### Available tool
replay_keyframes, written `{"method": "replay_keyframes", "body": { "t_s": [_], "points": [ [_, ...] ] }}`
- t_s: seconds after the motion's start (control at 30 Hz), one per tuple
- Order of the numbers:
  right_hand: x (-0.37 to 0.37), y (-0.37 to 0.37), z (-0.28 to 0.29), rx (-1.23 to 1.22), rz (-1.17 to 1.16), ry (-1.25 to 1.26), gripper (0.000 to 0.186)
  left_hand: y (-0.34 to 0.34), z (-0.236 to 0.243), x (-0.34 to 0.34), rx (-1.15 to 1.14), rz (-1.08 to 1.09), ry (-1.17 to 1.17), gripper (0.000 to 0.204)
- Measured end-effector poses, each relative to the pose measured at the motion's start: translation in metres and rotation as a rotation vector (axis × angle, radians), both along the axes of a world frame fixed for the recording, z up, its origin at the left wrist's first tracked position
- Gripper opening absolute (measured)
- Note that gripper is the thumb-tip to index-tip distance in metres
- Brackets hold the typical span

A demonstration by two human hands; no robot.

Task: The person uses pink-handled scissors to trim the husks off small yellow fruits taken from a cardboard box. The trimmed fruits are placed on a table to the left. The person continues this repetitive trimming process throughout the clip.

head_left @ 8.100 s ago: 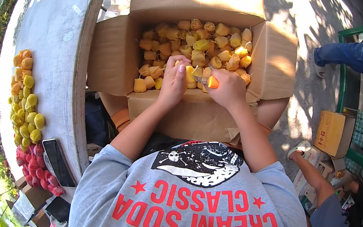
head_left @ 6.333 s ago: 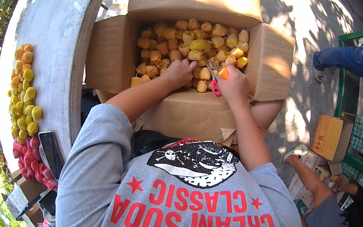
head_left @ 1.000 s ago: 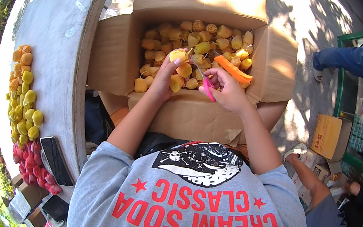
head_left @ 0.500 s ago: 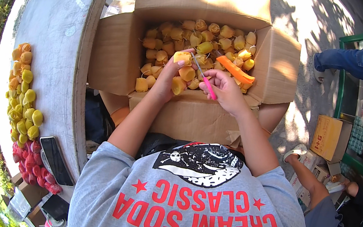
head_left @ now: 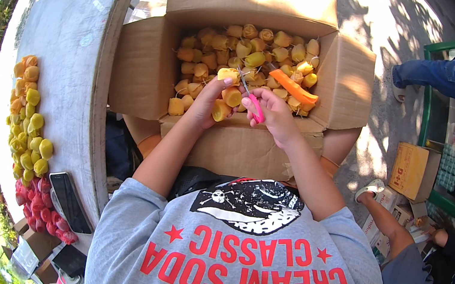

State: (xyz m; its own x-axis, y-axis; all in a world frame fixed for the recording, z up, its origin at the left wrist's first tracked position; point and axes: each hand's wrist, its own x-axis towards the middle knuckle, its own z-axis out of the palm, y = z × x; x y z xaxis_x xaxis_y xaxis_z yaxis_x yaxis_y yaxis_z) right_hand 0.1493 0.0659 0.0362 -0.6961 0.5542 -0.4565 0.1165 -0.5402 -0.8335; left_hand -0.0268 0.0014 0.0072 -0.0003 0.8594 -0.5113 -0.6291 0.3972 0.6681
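- We see a long, pale table (head_left: 81,55) on the left.
- Before us stands a box (head_left: 233,143), flaps spread, full of yellow-orange pieces (head_left: 215,41).
- On the table we have a row (head_left: 30,138) of orange, yellow and red pieces.
- Our left hand (head_left: 210,99) grasps a piece (head_left: 228,74) above the box's near side.
- Our right hand (head_left: 273,116) is curled around the pink handles of the scissors (head_left: 255,109).
- We see a phone (head_left: 70,202) beside the row's near end.
- An orange tool (head_left: 293,87) lies across the pieces, box right.
- The scissors' blades reach the held piece's right edge; we cannot tell whether they touch.
- Two smaller-looking pieces (head_left: 232,96) sit by our left fingers, perhaps gripped; we cannot tell.
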Motion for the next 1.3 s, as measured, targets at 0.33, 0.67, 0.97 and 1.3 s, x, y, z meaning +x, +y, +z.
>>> {"method": "replay_keyframes", "body": {
  "t_s": [0.33,0.67,0.97,1.3],
  "points": [
    [-0.003,-0.01,-0.008,-0.297,-0.174,0.243,0.042,-0.002,-0.005,-0.006,0.038,-0.044,-0.126,0.046],
    [-0.01,-0.019,-0.011,-0.382,-0.254,0.288,0.035,0.0,-0.01,-0.01,0.039,-0.073,-0.214,0.047],
    [-0.001,-0.012,-0.008,-0.426,-0.275,0.31,0.044,0.002,0.014,-0.005,0.097,0.061,-0.037,0.047],
    [-0.07,0.011,-0.019,0.937,0.121,-0.34,0.04,-0.034,0.027,-0.08,0.361,0.411,-0.514,0.043]
  ]
}}
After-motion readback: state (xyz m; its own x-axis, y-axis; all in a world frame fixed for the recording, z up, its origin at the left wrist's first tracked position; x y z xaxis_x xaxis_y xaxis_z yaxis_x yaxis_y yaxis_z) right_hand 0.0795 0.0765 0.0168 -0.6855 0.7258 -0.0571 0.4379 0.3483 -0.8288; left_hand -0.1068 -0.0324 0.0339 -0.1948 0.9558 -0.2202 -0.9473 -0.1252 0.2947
